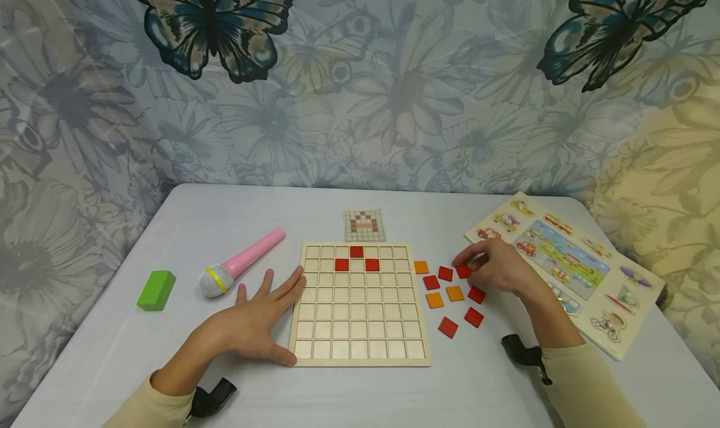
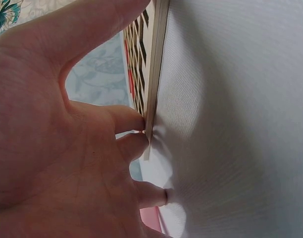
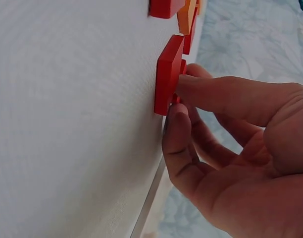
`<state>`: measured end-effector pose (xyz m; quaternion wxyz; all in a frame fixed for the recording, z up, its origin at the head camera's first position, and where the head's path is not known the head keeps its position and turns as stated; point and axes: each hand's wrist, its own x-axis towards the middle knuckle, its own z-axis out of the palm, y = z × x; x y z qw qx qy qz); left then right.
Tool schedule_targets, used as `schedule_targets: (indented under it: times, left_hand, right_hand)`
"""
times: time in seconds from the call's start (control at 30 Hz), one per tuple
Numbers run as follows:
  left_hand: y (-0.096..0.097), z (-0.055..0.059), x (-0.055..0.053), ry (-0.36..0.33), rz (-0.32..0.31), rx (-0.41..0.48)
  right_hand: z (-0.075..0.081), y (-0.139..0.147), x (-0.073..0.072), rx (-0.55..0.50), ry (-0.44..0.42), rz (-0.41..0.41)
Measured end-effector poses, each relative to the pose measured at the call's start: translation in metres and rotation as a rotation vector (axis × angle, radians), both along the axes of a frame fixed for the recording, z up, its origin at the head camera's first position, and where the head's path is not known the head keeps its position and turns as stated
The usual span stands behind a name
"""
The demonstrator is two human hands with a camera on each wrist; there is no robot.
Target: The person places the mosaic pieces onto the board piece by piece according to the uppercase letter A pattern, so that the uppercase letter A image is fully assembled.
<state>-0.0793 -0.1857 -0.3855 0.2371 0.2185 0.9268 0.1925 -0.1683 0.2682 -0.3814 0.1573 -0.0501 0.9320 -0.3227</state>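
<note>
A wooden grid board [image 1: 360, 362] lies in the middle of the table, with three red tiles set near its far end, one of them a red tile [image 1: 357, 252] in the top row. My left hand [image 1: 253, 325] is spread along the board's left side, fingertips and thumb touching its edge. To the right of the board, my right hand [image 1: 500, 265] pinches a red tile [image 1: 463, 271] with fingertips and thumb. The right wrist view shows another red tile [image 3: 166, 74] in front of the fingers, partly hiding the pinched one.
Loose red tiles [image 1: 447, 327] and orange tiles [image 1: 435, 300] lie right of the board. A pattern card [image 1: 364, 237] sits beyond it. On the left are a pink toy microphone [image 1: 253, 253] and a green block [image 1: 155, 290]. A wooden picture puzzle [image 1: 613, 278] lies far right, partly beneath the right forearm.
</note>
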Motion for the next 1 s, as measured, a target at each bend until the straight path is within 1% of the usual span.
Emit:
schedule_targets:
  times: [0.17,0.3,0.57,0.77,1.0]
  left_hand:
    - [-0.0003,-0.0003,0.0000,0.001,-0.001,0.002]
    - [-0.0005,-0.0002,0.0000,0.001,0.000,-0.001]
    - [-0.0006,0.0006,0.0004,-0.002,0.001,0.001]
    - [-0.0005,0.0005,0.0004,-0.006,-0.001,-0.001]
    - [-0.0005,-0.0001,-0.0001,-0.005,0.000,0.004]
  right_hand:
    - [-0.0001,-0.0012,-0.0007,0.031,0.006,-0.008]
    - [-0.0002,-0.0008,-0.0009,0.030,0.011,-0.008]
    - [0.0014,-0.0004,-0.0012,0.025,-0.010,-0.021]
    - [0.0002,0.0010,-0.0006,0.017,0.002,-0.015]
    - [0.0022,-0.0013,-0.0001,0.003,0.006,-0.033]
